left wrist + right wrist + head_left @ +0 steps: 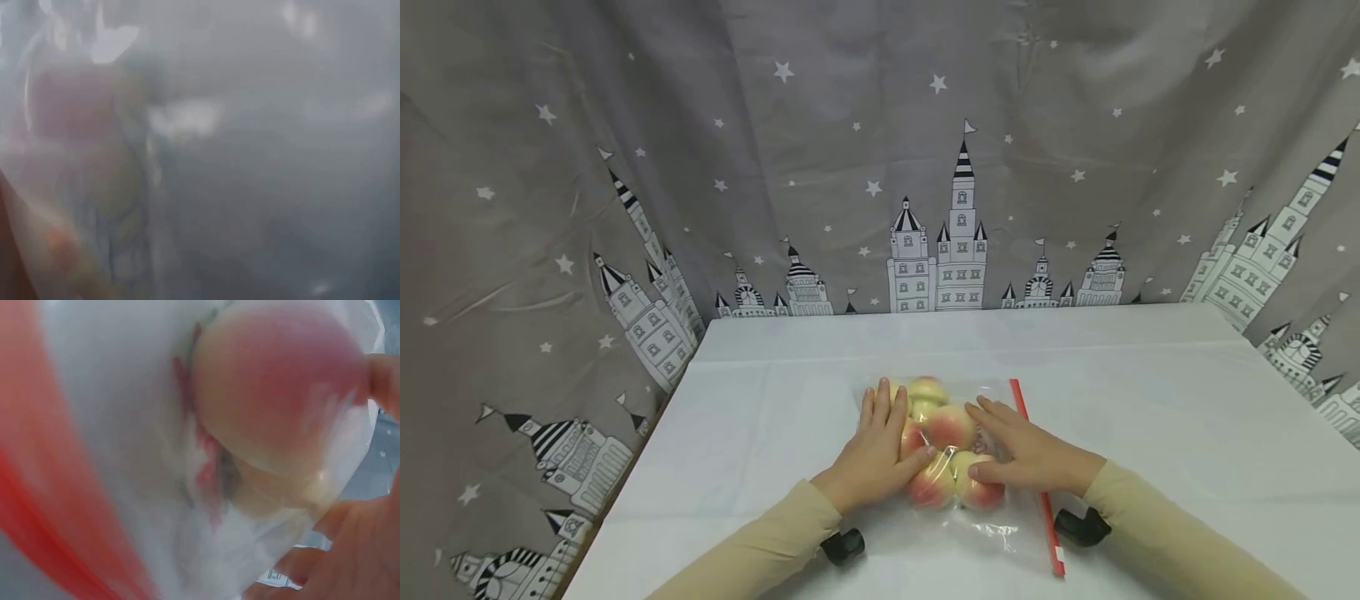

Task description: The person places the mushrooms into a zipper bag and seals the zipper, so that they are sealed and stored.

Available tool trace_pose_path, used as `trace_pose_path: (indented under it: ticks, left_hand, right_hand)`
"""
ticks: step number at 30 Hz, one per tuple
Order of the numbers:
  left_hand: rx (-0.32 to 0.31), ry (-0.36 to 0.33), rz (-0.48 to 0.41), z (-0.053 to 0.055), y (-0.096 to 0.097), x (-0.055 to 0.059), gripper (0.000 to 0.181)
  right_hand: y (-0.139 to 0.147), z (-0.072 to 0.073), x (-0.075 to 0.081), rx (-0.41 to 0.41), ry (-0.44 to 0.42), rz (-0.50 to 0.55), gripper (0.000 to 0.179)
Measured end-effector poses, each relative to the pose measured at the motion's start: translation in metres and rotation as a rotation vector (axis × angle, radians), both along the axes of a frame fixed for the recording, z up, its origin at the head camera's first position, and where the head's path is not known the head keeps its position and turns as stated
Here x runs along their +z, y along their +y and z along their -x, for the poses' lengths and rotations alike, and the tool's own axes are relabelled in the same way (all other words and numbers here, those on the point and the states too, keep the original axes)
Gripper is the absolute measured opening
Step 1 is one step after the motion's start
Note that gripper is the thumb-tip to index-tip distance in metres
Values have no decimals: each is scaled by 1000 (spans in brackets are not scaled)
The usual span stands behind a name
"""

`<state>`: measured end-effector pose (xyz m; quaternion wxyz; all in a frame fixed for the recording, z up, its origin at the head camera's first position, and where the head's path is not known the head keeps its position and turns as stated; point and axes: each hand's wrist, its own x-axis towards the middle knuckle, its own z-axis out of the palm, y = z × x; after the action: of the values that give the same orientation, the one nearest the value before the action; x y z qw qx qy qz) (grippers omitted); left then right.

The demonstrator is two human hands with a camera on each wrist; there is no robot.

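A clear zip bag (992, 529) with a red slider strip (1051, 533) along its right edge lies on the white table. Inside are several yellow and pink peaches (951, 427). My left hand (874, 450) rests on the bag's left side, fingers extended and thumb over a peach. On the right side my right hand (1026, 446) lies over the bag with fingers extended, its thumb on the lower right peach. The right wrist view shows a peach (275, 387) close up through the plastic, with fingers (356, 519) beside it. The left wrist view is blurred by plastic.
A grey curtain (820, 167) printed with castles and stars hangs behind and beside the white table (1150, 400). Black wrist devices (1082, 527) sit under both wrists. The table's left edge runs down toward me.
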<state>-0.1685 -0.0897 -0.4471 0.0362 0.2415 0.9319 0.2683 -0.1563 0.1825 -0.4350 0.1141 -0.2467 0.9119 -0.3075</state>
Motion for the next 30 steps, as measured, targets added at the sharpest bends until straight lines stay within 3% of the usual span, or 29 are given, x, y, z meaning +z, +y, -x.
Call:
trace_pose_path:
  ticks: [7, 22, 30]
  left_hand:
    - [-17, 68, 182, 0, -18, 1, 94]
    - [-57, 127, 254, -1, -15, 4, 92]
    - [-26, 118, 242, -1, -23, 10, 92]
  right_hand:
    - [-9, 0, -4, 38, 88, -23, 101]
    - [-2, -6, -8, 31, 111, -83, 98]
    - [7, -12, -6, 26, 166, -90, 92]
